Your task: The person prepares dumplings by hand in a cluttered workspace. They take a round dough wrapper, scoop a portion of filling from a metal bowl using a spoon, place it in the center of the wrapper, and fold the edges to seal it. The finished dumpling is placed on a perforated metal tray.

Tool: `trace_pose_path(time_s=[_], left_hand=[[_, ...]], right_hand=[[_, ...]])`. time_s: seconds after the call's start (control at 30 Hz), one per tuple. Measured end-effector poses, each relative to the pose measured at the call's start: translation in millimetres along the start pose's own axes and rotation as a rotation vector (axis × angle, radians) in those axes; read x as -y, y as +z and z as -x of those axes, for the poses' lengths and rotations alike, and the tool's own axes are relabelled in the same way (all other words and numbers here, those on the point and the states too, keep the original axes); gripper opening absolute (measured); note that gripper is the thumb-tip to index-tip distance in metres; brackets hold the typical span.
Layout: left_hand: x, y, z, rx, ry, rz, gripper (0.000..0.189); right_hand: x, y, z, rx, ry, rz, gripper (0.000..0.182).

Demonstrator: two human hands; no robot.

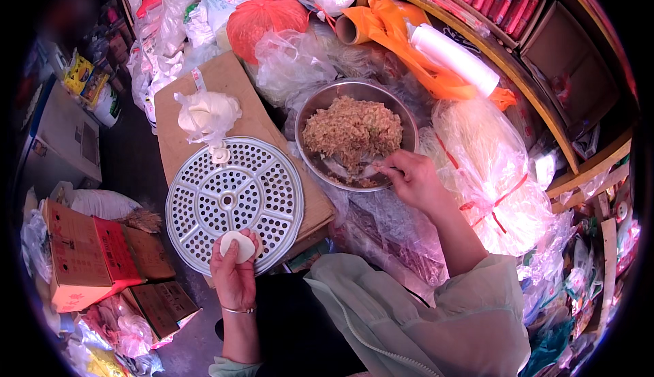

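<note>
On the fingers of my left hand [232,277] lies a round white dough wrapper [242,247], with my thumb pressed on it. Beneath that hand is a perforated metal steamer tray [227,213]. One small shaped piece of dough [220,154] sits at the tray's far edge. My right hand [416,178] reaches over the near right rim of a steel bowl [352,84]. Its fingers pinch a small utensil [369,171], mostly hidden, at the minced filling [352,129]. Beyond the tray, a clear plastic bag [208,115] holds pale dough.
The tray rests on a cardboard sheet [173,88]. Bundled noodles in clear plastic [490,183] lie right of the bowl. Behind are a red bag [265,22], a white plastic roll [454,60] and a wooden shelf [541,106]. Cardboard boxes [82,254] stand on the left floor.
</note>
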State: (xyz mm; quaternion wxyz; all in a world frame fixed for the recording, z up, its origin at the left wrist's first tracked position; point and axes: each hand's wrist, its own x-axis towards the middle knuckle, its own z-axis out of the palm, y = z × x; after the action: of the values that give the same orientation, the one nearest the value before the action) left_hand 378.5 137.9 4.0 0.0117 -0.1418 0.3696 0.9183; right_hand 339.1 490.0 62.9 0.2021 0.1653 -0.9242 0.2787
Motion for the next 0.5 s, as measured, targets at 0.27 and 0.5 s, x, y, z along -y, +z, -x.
trace_pose_path(time_s=[0.27,0.5], left_hand=[[0.9,-0.6,-0.4,0.008,-0.008,0.003,0.020],[6.3,3.9,0.4,0.026,-0.021,-0.009,0.020]], right_hand=[[-9.1,3.0,4.8,-0.018,0.414,-0.475,0.006],[-15.1,-5.1,-2.0,-0.243,0.689,-0.975,0.005]])
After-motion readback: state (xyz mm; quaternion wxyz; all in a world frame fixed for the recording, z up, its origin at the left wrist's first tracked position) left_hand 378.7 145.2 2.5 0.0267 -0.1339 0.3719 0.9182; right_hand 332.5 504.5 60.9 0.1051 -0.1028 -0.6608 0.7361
